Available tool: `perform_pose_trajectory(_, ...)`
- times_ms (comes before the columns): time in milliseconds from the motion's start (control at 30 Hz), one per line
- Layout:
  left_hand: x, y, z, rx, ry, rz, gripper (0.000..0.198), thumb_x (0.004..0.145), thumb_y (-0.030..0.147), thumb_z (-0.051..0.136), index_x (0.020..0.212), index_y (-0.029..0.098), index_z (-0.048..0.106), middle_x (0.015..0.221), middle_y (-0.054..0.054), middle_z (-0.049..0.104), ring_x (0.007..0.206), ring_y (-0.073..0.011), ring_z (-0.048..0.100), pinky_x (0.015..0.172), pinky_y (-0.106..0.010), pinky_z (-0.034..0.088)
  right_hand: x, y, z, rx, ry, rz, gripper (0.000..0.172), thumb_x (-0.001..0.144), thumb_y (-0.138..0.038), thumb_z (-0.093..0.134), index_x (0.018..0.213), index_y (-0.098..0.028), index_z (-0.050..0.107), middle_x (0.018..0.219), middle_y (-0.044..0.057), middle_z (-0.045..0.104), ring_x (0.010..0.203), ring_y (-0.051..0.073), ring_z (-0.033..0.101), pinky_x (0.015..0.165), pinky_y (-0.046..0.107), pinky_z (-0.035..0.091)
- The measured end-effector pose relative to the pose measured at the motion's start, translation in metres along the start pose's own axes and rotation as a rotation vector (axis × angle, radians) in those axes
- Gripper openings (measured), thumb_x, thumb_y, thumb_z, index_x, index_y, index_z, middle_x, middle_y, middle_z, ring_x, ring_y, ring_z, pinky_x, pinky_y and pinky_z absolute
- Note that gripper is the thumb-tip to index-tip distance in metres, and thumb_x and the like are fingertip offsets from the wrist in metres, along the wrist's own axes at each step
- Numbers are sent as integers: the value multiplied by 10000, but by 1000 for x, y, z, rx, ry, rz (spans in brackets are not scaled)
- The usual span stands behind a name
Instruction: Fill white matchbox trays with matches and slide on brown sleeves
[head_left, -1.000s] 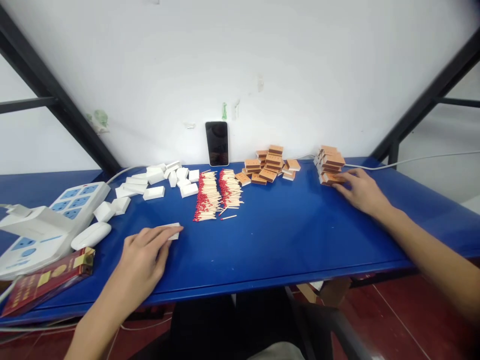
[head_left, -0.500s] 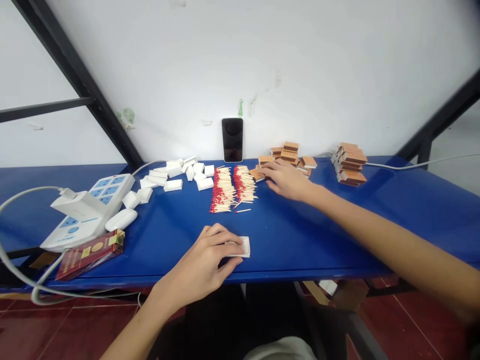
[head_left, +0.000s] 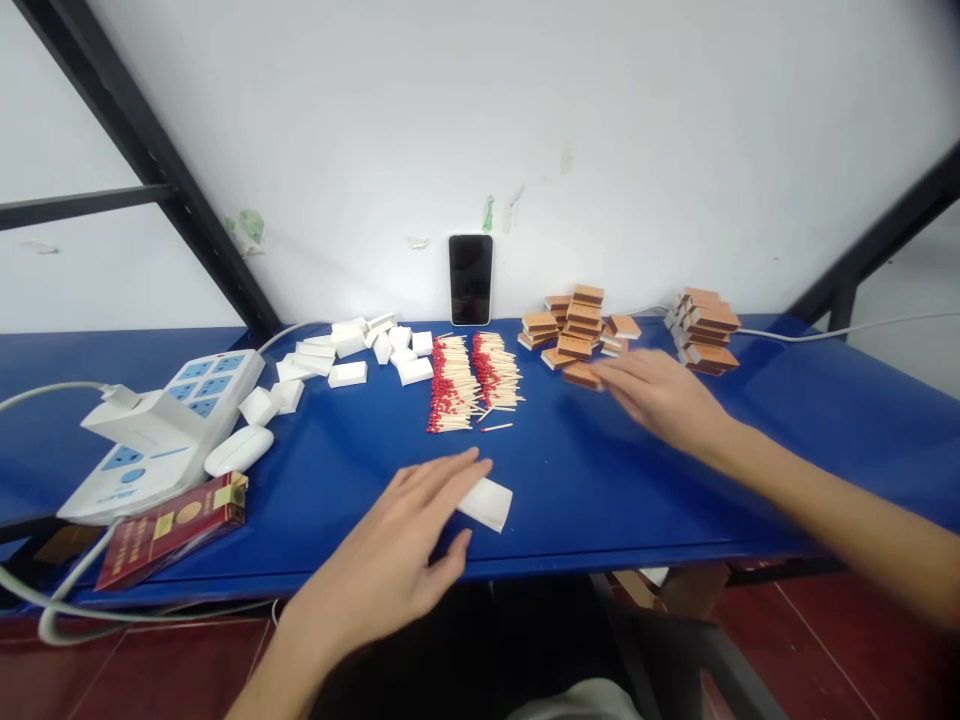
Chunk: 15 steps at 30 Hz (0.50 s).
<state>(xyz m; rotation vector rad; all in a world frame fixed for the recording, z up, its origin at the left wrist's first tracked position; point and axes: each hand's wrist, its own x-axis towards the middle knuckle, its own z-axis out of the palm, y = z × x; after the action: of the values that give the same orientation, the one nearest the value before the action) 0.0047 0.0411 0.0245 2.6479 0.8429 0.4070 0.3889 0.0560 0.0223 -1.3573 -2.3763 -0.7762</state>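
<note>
My left hand rests low over the near part of the desk, thumb apart and fingers stretched out. Its fingertips reach over a small white matchbox tray, covering its left end. Further right, my right hand is slightly blurred, its fingers together at the right end of a brown matchbox sleeve. Behind that sleeve stands a loose pile of brown matchbox sleeves. Two heaps of red-tipped matches, the left heap and the right heap, lie between the hands and the wall.
White matchbox trays lie scattered at the left. A stack of matchbox sleeves stands far right. A phone leans on the wall. A power strip, a white mouse-shaped object and a red box sit left on the blue desk.
My right hand has moved right and nearer, and the brown sleeve at its fingertips has shifted with it. The white tray has turned at an angle, and the left hand's thumb is now off it.
</note>
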Motion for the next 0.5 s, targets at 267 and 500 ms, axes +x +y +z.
perform_pose_trajectory(267,5,-1,2,-15,-49,23,513,1018,275,464,1506,338,319,1484,-28,486,1347,-243,455,1126,-495,399,-10,-47,-42,243,57,172,312,939,-201,534,1237,-240,616,1168,101,661,1042,263,641,912,421,520)
perform_pose_trajectory(500,7,-5,4,-60,-7,-14,456,986,285,534,1431,297,431,1374,-57,549,1257,-256,515,1123,-508,386,86,-78,3,523,-352,14,324,979,-332,506,1275,-235,598,1094,99,593,913,227,618,787,373,530)
